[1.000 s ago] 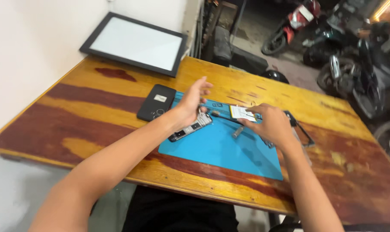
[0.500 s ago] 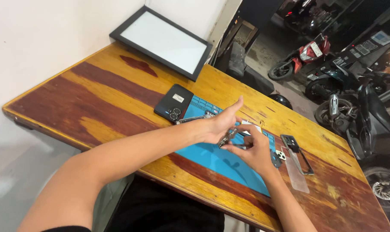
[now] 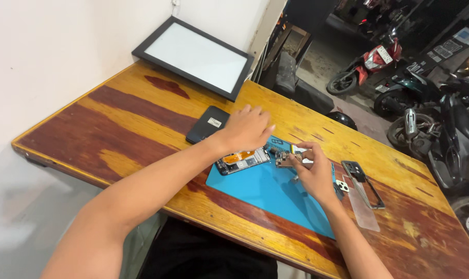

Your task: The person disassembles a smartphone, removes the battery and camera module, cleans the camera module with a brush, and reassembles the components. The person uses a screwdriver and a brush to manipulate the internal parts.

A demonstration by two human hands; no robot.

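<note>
- Hands first: the left hand (image 3: 246, 129) hovers palm down, fingers loosely spread, over the top end of the opened phone (image 3: 241, 160), which lies on the far left part of the blue mat (image 3: 265, 194). Its grip holds nothing.
- Half a second ago this hand was raised above the middle of the mat with a finger pointing up; now it has come back left and lower, onto the phone body.
- The right hand (image 3: 312, 173) sits over the far middle of the mat, thumb and fingertips pressed together on a small brownish circuit part (image 3: 284, 161), just right of the phone.
- Earlier both hands were bunched close over the mat; now they are apart, one on each piece, so I judge the small part has been lifted free of the phone and the left hand is steadying or reaching for the body.
- The phone shows its inside, with an orange flex strip and dark boards, face up on the mat.
- A black phone back cover (image 3: 207, 124) lies on the bench (image 3: 115, 139), just off the mat's far left corner.
- A dark phone frame (image 3: 362, 178) and a clear strip (image 3: 362, 209) lie on the bench beyond the mat's right edge; a small white camera piece (image 3: 342, 186) rests at that edge.
- A black-framed white panel (image 3: 195, 56) leans at the wall, well beyond the mat.
- Parked motorbikes (image 3: 366, 64) stand on the floor far past the mat's right side.
</note>
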